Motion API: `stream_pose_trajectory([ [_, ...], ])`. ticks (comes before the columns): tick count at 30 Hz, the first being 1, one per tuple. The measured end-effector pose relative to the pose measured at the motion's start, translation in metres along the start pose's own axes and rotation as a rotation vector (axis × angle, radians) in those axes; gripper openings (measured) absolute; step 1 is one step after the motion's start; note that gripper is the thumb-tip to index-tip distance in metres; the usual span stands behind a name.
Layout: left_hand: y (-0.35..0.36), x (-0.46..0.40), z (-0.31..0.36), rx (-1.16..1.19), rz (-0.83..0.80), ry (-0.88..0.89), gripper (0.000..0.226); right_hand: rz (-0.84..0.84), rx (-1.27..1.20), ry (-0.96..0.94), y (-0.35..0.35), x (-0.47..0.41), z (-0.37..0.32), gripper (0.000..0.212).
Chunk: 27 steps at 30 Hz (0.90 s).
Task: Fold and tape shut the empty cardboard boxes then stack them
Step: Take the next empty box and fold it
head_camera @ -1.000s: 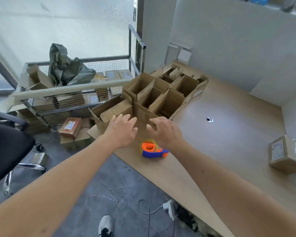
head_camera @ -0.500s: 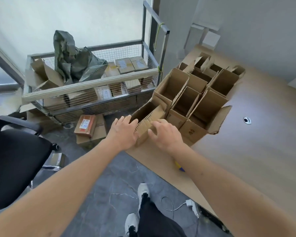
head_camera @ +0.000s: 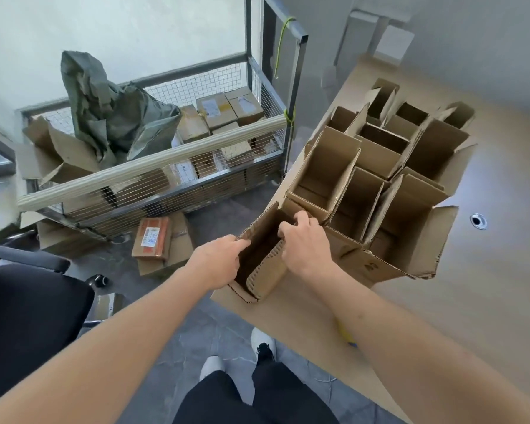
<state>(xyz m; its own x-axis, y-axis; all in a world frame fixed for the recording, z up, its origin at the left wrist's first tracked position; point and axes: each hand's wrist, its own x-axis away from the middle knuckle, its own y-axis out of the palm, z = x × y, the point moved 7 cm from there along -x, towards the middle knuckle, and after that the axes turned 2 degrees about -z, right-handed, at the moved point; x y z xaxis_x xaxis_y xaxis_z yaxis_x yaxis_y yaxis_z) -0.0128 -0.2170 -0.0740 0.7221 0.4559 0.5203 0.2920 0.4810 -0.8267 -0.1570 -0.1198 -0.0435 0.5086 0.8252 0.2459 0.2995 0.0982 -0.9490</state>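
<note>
An open, empty cardboard box [head_camera: 265, 278] stands at the near corner of the wooden table [head_camera: 487, 301], its flaps up. My left hand [head_camera: 219, 261] grips its left flap, fingers curled over the edge into the opening. My right hand [head_camera: 306, 243] grips the right flap and far rim the same way. Behind it stand several more open empty boxes [head_camera: 380, 179] packed close together. Under my right forearm shows only a yellow and blue sliver of the tape dispenser [head_camera: 348, 336].
Left of the table stands a wire cage trolley [head_camera: 172, 182] holding taped parcels and a grey bag [head_camera: 110, 111]. A parcel [head_camera: 152, 237] lies on the floor beside it. A black office chair [head_camera: 28, 304] is at the near left. My feet [head_camera: 236, 353] are by the table's edge.
My view moved left and closer to the table's corner. Both hands went from resting on the nearest box to hooking their fingers over its flaps, spreading the opening wider.
</note>
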Motion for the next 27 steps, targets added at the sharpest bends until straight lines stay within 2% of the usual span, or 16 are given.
stream_pose_trajectory([
  [4,-0.012,-0.013,-0.013,-0.016,-0.048,0.060,0.067,0.014,0.056,0.030,-0.009,-0.005,-0.005,0.029],
  [7,-0.017,-0.017,-0.018,-0.037,-0.068,0.117,0.070,-0.010,0.098,0.124,-0.009,0.001,-0.005,0.029],
  [10,-0.019,-0.018,-0.021,-0.037,-0.053,0.169,0.067,-0.061,0.161,0.211,-0.002,0.016,-0.003,0.025],
  [15,-0.011,-0.015,-0.023,0.018,-0.023,0.279,0.055,-0.020,0.171,0.256,0.009,0.050,-0.011,0.016],
  [20,-0.005,-0.006,-0.016,0.051,0.040,0.399,0.044,-0.178,-0.082,0.303,0.036,0.079,-0.006,0.019],
  [24,-0.004,0.007,-0.002,0.047,0.082,0.468,0.045,-0.047,-0.270,0.284,0.042,0.101,0.000,0.015],
  [27,-0.014,0.015,0.012,0.027,0.180,0.497,0.044,0.074,-0.321,0.287,0.033,0.118,0.007,0.015],
])
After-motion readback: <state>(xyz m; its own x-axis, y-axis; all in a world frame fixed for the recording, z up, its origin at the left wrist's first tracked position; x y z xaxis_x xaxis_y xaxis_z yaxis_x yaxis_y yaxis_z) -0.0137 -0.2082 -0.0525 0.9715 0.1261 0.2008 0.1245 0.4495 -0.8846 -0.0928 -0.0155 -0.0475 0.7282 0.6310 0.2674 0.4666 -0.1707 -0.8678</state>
